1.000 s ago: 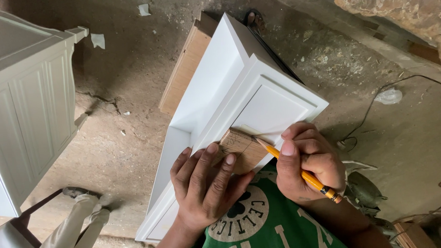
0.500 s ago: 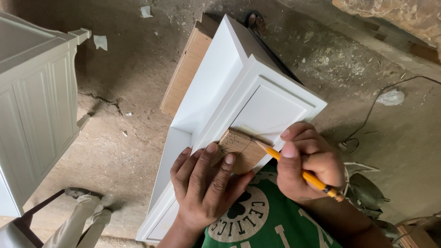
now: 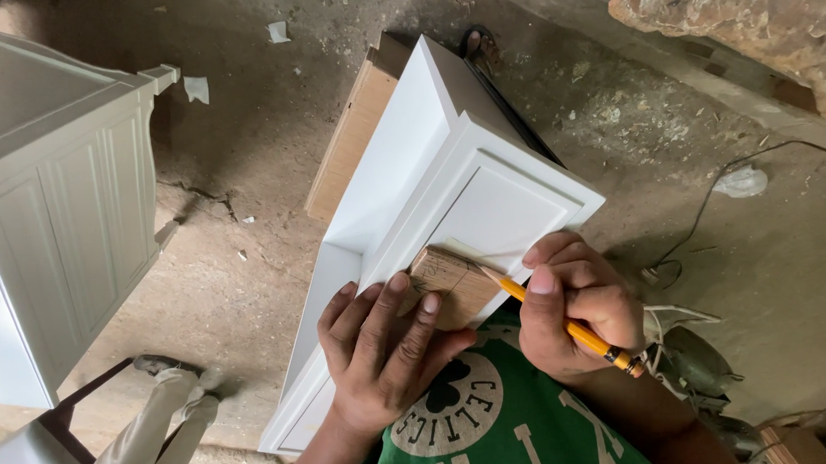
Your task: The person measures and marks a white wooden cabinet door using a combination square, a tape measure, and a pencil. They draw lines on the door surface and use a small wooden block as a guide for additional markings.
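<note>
A white drawer box (image 3: 438,157) with a panelled front stands tilted on the dusty floor, leaning toward me. My left hand (image 3: 381,354) lies flat on a small wooden block (image 3: 454,286) and presses it against the drawer front's lower edge. My right hand (image 3: 579,313) grips a yellow pencil (image 3: 566,326); its tip touches the drawer front beside the block's upper corner. My green printed shirt shows below both hands.
A white panelled cabinet (image 3: 50,211) stands at the left. A brown board (image 3: 349,137) lies under the drawer. A cable (image 3: 709,200) runs over the floor at the right, beside a rough stone wall (image 3: 729,23). Cloth scraps (image 3: 175,409) lie at the lower left.
Both hands stay as they were on the block and the pencil. The view has shifted only slightly.
</note>
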